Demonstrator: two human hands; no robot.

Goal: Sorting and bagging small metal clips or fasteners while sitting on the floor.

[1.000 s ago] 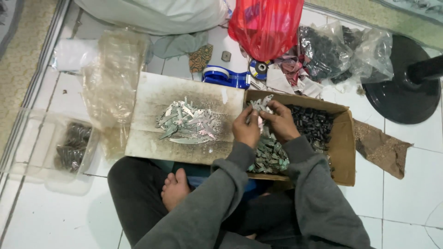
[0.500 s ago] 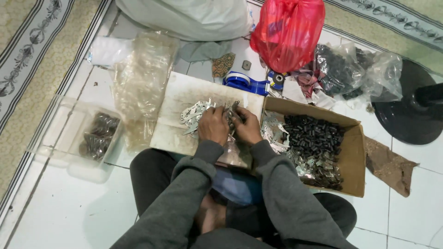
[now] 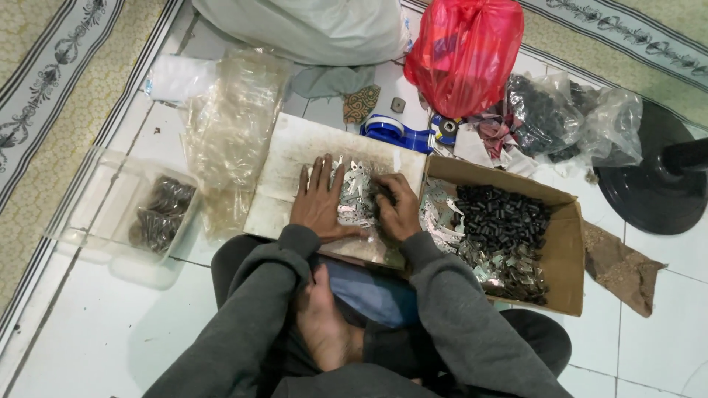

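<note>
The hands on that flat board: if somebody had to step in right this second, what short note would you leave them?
Left hand: open, lying flat, palm down, on the pale board, beside the pile of small silver metal pieces.
Right hand: fingers curled into the same pile; whether they pinch a piece cannot be told.
Cardboard box, right of the board: holds small black cylinders and more silver pieces.
Clear plastic tub, far left: two bags of dark parts.
Done: a pile of silver pieces lies on the board.
Left: plenty of silver pieces and black parts remain in the box.
</note>
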